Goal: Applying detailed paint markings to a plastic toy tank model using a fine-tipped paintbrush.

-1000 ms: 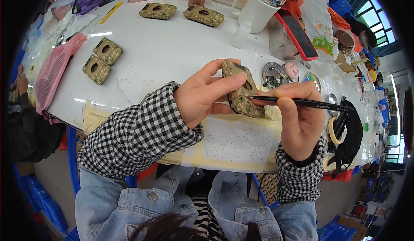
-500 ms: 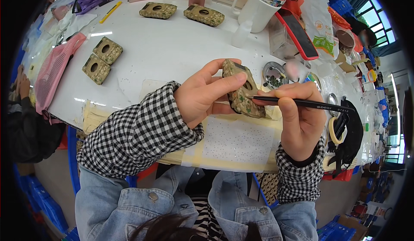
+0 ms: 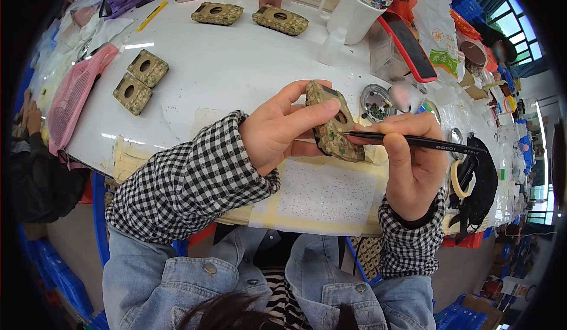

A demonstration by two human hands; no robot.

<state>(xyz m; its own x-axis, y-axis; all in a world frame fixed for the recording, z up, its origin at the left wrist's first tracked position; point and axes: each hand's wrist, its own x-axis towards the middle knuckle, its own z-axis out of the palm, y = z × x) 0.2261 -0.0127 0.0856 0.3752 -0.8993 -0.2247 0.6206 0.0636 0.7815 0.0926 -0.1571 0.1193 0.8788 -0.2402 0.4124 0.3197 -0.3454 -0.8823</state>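
My left hand (image 3: 283, 123) holds a camouflage-painted toy tank hull (image 3: 342, 138), tilted up above the table, thumb across its top near the round hole. In my right hand (image 3: 410, 153) are slim black tweezers (image 3: 425, 142), held like a pen. Their pointed tip touches or nearly touches the hull's top, close to the hole; whether it grips a small part cannot be seen. Just beyond my right hand, a round clear dish (image 3: 376, 103) contains small dark green pieces. Below the hull, a white sheet with rows of tiny dots (image 3: 325, 197) is taped at the table's near edge.
More tank hulls lie at the left (image 3: 133, 93) and far side (image 3: 217, 14). A white mug (image 3: 357, 14), a red-cased phone (image 3: 410, 46) and a small translucent bottle (image 3: 332, 46) stand far right. A pink mesh basket (image 3: 77, 102) rests left; a tape roll (image 3: 459, 178) lies right.
Hardly anything differs. The hull and both hands have shifted very slightly to the right, with the tweezers' tip staying at the same place on the hull.
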